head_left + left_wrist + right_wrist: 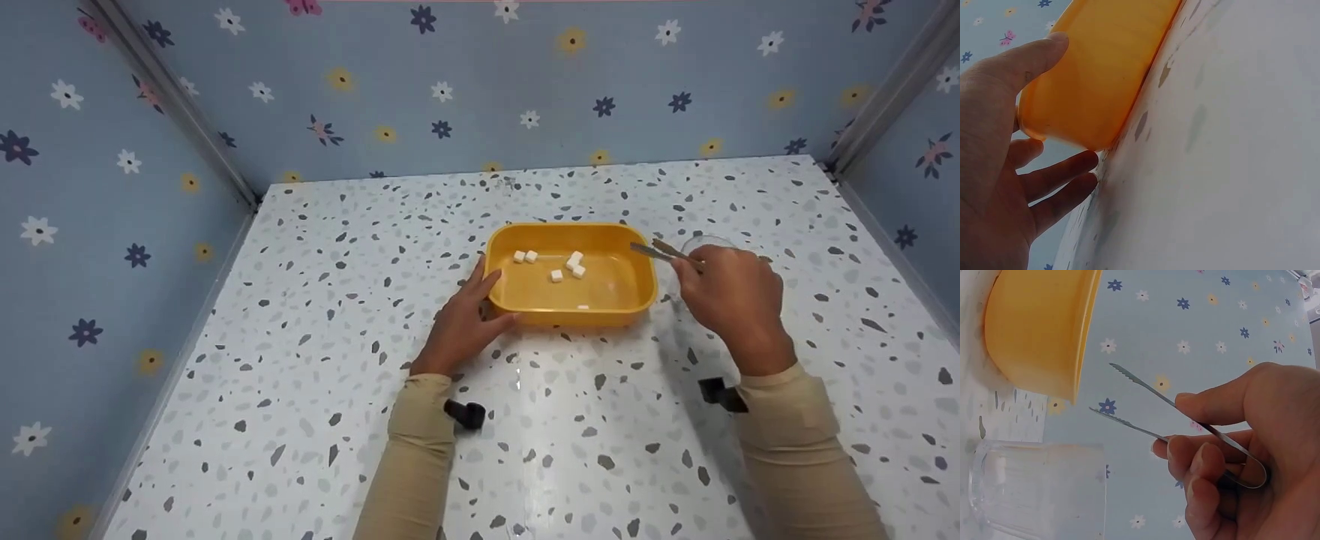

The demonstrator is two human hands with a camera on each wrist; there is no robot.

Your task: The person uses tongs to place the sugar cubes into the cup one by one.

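A yellow plastic tub stands on the table with several small white cubes on its floor, possibly sugar cubes. My left hand holds the tub's left end. In the left wrist view its thumb lies on the tub's near wall, and other fingers reach round the end. My right hand grips metal tongs, whose toothed tips are apart with nothing between them. In the head view the tips are at the tub's right rim. Beneath the right hand is a clear cup, mostly hidden from the head camera.
The white speckled table meets blue flowered panels at the back and both sides. A black wrist mount sticks out from the left sleeve, and another from the right.
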